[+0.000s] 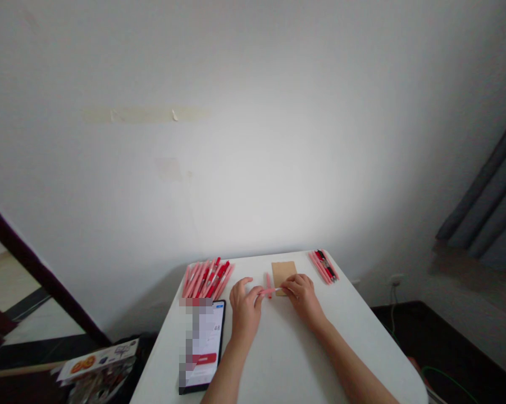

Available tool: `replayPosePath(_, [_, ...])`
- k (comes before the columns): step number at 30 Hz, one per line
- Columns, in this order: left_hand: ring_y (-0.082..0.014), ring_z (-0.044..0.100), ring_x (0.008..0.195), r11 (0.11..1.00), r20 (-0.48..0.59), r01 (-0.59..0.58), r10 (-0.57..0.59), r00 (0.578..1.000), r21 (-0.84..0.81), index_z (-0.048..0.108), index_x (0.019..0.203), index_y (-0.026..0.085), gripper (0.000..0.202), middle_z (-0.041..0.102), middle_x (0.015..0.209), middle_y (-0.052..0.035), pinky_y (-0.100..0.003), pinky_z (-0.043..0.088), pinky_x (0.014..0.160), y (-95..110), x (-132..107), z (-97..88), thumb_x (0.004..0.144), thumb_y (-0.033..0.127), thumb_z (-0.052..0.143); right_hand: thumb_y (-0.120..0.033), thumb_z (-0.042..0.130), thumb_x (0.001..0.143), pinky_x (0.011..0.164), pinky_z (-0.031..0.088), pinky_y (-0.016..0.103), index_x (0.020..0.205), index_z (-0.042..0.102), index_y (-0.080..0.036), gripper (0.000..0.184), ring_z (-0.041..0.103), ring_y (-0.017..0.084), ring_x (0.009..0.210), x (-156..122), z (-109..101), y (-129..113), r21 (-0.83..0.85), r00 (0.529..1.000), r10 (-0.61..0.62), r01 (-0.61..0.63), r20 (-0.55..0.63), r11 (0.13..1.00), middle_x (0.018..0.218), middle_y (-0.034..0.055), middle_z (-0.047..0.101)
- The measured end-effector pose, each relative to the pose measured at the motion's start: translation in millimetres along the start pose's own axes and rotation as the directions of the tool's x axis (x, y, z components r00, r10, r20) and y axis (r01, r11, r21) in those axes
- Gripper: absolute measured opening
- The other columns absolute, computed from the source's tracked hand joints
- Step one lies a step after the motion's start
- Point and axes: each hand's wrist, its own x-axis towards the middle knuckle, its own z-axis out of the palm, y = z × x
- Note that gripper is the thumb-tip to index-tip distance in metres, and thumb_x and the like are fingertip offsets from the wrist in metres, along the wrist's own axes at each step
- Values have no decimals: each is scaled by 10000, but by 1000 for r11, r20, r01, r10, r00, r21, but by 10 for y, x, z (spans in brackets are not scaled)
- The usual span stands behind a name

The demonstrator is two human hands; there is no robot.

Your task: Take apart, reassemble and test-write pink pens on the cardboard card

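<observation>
Over the far half of a white table [278, 359], my left hand [244, 306] and my right hand [303, 292] hold a thin pink pen part [270, 290] between them, each pinching one end. Another pink pen piece [268, 280] lies just behind it. A brown card [283, 270] rests on the table beyond my right hand. A pile of pink and red pens [206, 279] lies at the far left. A smaller bunch of pink, red and black pens [324, 266] lies at the far right.
A dark smartphone [202, 345] with a lit screen lies at the table's left edge, near my left forearm. A pale wall stands right behind the table. Grey curtains [488, 202] hang at the right. A printed box [96, 365] sits low at the left.
</observation>
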Motion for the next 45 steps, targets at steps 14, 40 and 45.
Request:
replayPosePath(14, [-253, 489, 1091, 998, -38, 46, -47, 998, -36, 722, 854, 258, 161, 548, 1119, -77, -490, 424, 961, -40, 13, 7, 836, 288, 566, -278, 577, 875, 847, 437, 401, 900, 741, -302, 168, 508, 239, 971, 8, -27, -47, 4, 998, 6, -5, -59, 1000, 921, 67, 649])
replayPosePath(40, [-269, 485, 1067, 989, -169, 136, -124, 978, 60, 705, 857, 204, 206, 542, 1071, -110, -484, 426, 948, -64, 22, -38, 850, 233, 501, -247, 568, 874, 885, 438, 431, 887, 720, -312, 165, 493, 249, 1033, -18, -1, -83, -68, 1000, 6, -6, -1, 998, 1053, 53, 638])
replayPosePath(45, [-278, 495, 1050, 979, -176, 177, -157, 972, 100, 707, 861, 200, 194, 555, 1060, -114, -492, 431, 927, -84, 33, -51, 839, 228, 516, -200, 591, 858, 946, 399, 443, 991, 703, -354, 232, 476, 245, 1084, -17, -29, -176, -85, 996, -57, 63, 68, 994, 1116, 40, 625])
